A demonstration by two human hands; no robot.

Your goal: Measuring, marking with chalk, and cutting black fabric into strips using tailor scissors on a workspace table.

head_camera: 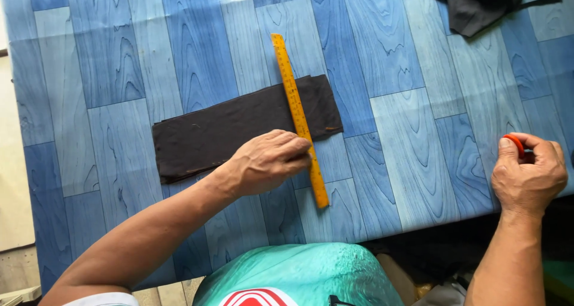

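A folded strip of dark brown cloth [227,129] lies flat across the blue wood-patterned table [406,144]. A long yellow ruler [291,91] lies across the cloth's right part, slanting from the far side toward me. My left hand [269,159] presses down on the ruler and the cloth's near edge, fingers bent. My right hand [529,171] is off to the right at the table's near edge, closed around a small red-orange object [514,143] pinched at its fingertips; what the object is cannot be told.
A heap of dark grey fabric [478,4] with a strap lies at the table's far right corner. The table's near edge runs just in front of my turquoise shirt [299,273]. A pale floor shows at the left.
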